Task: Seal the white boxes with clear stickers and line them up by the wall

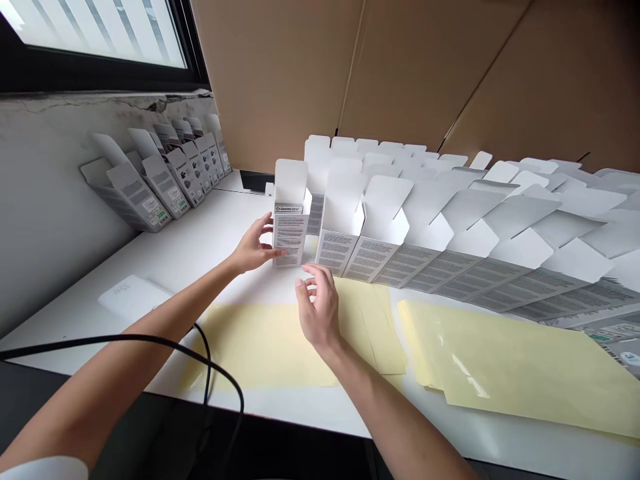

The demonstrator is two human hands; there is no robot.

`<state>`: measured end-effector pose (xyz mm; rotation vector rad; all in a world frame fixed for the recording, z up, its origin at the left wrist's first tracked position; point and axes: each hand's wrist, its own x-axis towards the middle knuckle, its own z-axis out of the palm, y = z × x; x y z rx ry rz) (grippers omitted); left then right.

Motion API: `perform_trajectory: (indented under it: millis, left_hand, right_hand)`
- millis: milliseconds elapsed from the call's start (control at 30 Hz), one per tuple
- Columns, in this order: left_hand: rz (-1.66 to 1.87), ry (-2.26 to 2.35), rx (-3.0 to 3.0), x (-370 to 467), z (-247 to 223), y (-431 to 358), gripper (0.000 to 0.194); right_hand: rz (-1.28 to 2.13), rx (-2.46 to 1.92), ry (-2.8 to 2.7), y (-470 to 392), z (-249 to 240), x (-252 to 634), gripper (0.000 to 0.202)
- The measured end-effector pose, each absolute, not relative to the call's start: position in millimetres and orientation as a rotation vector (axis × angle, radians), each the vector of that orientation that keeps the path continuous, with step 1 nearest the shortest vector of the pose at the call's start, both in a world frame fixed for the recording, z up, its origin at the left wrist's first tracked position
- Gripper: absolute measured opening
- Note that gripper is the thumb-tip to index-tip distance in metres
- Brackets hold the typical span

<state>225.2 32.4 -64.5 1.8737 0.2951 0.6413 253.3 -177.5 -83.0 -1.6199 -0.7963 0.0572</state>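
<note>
My left hand (254, 248) grips a narrow white and grey carton (289, 240) marked SILVERCREST, which stands upright on the table. The thumb lies across its printed front and the fingers are at its left side; its top flap is raised. Just below and to the right of that carton is my right hand (319, 303), loosely curled, with a gap between thumb and forefinger and nothing visible in it. Rows of similar cartons (373, 257) with raised flaps stand to the right, their white insides showing.
Yellow sheets (270, 347) lie under my right hand, and a thicker yellow stack (500, 367) is farther right. More cartons (140, 197) lean along the left wall. A white flat object (133, 293) and a black cable (150, 339) are near my left arm. Large cardboard (400, 73) stands behind.
</note>
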Motion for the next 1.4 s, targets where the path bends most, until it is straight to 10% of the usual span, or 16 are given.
perform_trajectory:
  millis: [433, 633, 833, 1400]
  left_hand:
    - [0.679, 0.385, 2.111, 292, -70, 36, 0.083]
    - [0.921, 0.789, 2.249, 202, -17, 96, 0.024]
    - [1.326, 1.472, 2.075, 113, 19, 180, 0.063]
    - [0.657, 1.335, 2.89, 73, 54, 170, 0.012]
  right_hand:
    - [-0.018, -1.591, -1.025, -179, -88, 250, 0.022]
    - [0.01, -1.589, -1.023, -180, -88, 249, 0.019]
    - [0.015, -1.586, -1.048, -178, -87, 245, 0.021]
    - [-0.002, -1.561, -1.023, -183, -69, 252, 0.019]
